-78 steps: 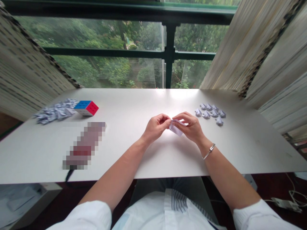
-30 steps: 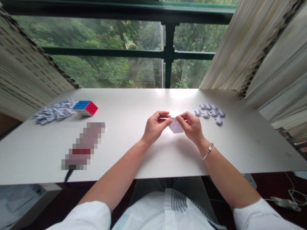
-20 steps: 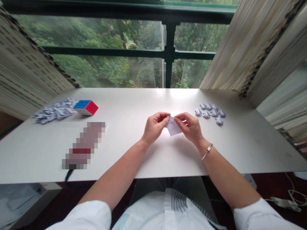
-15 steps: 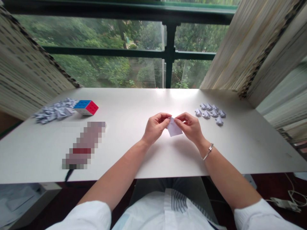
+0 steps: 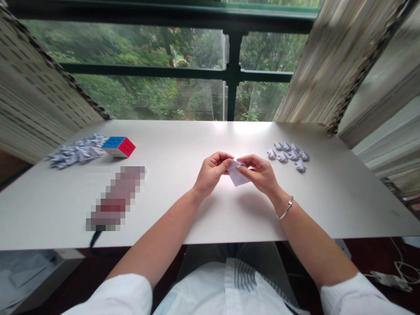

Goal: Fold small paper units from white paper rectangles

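Observation:
A small white sheet of paper is held above the middle of the white table, its upper part folded over. My left hand pinches its upper left edge between thumb and fingertips. On the other side, my right hand grips the upper right part, its thumb lying across the paper's face. The fingertips of both hands nearly meet at the top, partly hiding the fold. To the right lies a group of small folded paper pieces.
On the left of the table lies a heap of folded paper pieces, beside a puzzle cube. A blurred-out long object with a dark strap lies nearer me. A window and curtains border the table's far side.
The top of the paper is now visibly folded over under my fingers. My right thumb has shifted slightly onto its face, and the sheet has tilted a little.

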A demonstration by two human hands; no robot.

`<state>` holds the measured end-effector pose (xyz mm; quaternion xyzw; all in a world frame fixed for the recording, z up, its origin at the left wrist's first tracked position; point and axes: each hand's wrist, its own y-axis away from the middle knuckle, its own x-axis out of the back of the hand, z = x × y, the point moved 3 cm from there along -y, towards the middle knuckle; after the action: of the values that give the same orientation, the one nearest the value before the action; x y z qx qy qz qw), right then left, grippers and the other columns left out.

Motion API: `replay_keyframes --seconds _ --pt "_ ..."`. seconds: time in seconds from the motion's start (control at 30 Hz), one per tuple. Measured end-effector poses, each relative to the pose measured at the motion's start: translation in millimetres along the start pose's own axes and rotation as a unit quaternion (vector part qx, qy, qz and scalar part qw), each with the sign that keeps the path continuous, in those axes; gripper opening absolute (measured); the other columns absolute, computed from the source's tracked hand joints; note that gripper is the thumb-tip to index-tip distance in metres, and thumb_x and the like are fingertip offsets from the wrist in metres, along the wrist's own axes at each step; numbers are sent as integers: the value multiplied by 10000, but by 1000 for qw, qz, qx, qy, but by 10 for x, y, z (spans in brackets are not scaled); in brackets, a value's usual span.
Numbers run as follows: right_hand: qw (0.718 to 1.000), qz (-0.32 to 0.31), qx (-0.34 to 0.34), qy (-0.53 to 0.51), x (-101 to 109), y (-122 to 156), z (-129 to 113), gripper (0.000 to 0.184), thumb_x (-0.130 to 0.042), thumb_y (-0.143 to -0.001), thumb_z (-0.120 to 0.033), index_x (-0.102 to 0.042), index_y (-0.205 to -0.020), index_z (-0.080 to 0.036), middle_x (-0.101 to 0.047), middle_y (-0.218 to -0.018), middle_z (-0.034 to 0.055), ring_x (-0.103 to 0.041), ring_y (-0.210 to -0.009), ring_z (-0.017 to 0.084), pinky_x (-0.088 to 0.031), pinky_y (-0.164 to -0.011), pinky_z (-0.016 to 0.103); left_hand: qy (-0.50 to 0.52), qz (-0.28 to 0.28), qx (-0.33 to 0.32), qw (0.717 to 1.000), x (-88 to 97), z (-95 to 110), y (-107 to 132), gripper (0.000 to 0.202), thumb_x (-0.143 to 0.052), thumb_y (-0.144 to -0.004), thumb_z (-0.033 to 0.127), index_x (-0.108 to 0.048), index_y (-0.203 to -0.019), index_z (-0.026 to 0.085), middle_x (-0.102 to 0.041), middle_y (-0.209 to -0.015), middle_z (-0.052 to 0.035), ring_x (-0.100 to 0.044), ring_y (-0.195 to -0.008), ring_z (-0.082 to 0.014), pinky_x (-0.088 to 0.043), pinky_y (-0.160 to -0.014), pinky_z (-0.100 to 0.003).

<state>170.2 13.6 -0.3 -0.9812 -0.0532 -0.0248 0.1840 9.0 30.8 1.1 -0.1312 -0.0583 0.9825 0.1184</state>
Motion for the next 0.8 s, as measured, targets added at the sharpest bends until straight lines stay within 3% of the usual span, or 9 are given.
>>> replay_keyframes --seconds 0.37,0.53,0.67,0.8 --pt "998 -15 38 -42 -6 22 -92 281 -771 -749 -410 -700 -945 -221 -706 -868 40 -646 -767 171 -536 -628 290 -19 -36 -103 994 -14 95 41 250 -774 -741 345 -659 -899 189 -651 -787 -8 -590 -710 -119 -488 -678 -250" --pt "999 -31 22 -28 33 16 -119 260 -704 -810 -429 -714 -946 -208 -721 -905 57 -654 -816 180 -529 -672 289 -89 -43 -139 985 -3 79 51 210 -716 -797 356 -626 -901 197 -644 -838 -22 -601 -787 -144 -490 -734 -268" --pt "1000 -17 6 -14 50 -1 -57 236 -697 -813 -421 -710 -875 -193 -706 -790 34 -618 -687 148 -497 -598 266 -103 -47 -137 984 -21 46 54 193 -699 -809 344 -603 -886 196 -632 -837 -15 -589 -778 -138 -482 -733 -266" --pt "1000 -15 -3 -10 51 -3 -42 254 -722 -787 -434 -700 -841 -187 -699 -769 33 -615 -684 149 -488 -582 260 -101 -36 -116 987 -33 22 57 213 -713 -793 347 -582 -853 190 -616 -794 0 -573 -729 -126 -473 -693 -256"
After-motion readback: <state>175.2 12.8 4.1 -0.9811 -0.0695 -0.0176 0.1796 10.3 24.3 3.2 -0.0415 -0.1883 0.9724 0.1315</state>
